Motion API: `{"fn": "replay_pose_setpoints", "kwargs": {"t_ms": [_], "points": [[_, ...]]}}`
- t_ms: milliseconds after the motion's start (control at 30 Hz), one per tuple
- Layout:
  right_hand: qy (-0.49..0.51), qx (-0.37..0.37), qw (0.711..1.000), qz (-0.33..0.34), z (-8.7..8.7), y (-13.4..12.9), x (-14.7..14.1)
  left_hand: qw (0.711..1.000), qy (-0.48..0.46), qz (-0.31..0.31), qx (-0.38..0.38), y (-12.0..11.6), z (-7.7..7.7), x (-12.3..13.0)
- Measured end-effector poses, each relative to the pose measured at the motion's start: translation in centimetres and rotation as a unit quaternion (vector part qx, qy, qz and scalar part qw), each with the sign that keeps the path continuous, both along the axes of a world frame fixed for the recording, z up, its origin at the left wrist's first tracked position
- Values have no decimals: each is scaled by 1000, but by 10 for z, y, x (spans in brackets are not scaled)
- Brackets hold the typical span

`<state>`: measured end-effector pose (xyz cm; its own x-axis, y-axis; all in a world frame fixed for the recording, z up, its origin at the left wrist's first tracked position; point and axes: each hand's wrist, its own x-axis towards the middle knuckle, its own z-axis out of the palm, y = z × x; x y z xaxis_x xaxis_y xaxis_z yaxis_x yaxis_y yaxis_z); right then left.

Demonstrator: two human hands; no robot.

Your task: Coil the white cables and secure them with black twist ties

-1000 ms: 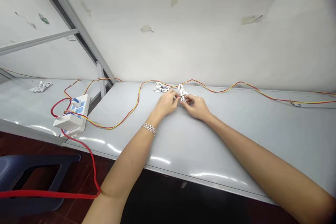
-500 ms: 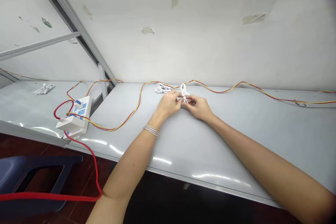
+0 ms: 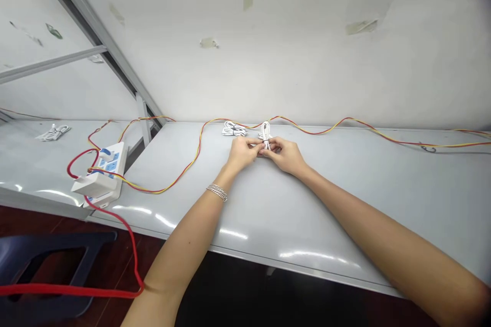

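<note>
A bundled white cable (image 3: 265, 131) with a dark tie around its middle stands upright between my hands. My left hand (image 3: 244, 152), with a silvery bracelet at the wrist, pinches the bundle's lower part from the left. From the right, my right hand (image 3: 284, 154) grips the same bundle with thumb and fingers near the tie. The fingertips partly hide its lower end. Just behind my left hand, a second tied white cable bundle (image 3: 233, 129) lies on the grey tabletop (image 3: 264, 214).
A red and yellow twisted wire (image 3: 337, 123) runs along the wall's foot. At left sits a white power strip (image 3: 118, 163) with a white adapter (image 3: 94, 185) and thick red cable (image 3: 132, 245). Another white cable bundle (image 3: 54, 133) lies far left. A dark blue stool (image 3: 92, 265) stands below.
The view has shifted slightly, so everything appears a little further left. Both hands keep hold of the cable bundle; my left fingers have moved slightly lower on it.
</note>
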<state>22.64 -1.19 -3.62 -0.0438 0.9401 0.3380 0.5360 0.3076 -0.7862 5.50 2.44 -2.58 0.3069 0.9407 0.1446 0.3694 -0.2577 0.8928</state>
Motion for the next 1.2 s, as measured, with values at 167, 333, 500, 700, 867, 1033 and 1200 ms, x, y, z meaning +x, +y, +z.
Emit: {"fn": "replay_pose_setpoints", "kwargs": {"t_ms": [167,333,500,700,867,1033,1200], "points": [[5,1,1000,8,-1,1,0,994,52,-13,95,-4,5,-2],[8,0,1000,7,-2,2,-1,971,117,-18,207,-8,11,-3],[-8,-7,1000,19,0,1,-1,947,175,-46,266,-6,12,-6],[-8,-9,999,35,1,0,0,931,197,-93,294,-1,12,-13],[4,-6,999,33,-1,0,0,936,190,-93,282,-1,12,-13],[7,-13,999,33,1,-1,0,937,200,-87,273,-3,10,-9],[22,-5,1000,17,5,-3,-2,942,185,-68,273,-5,11,-6]]}}
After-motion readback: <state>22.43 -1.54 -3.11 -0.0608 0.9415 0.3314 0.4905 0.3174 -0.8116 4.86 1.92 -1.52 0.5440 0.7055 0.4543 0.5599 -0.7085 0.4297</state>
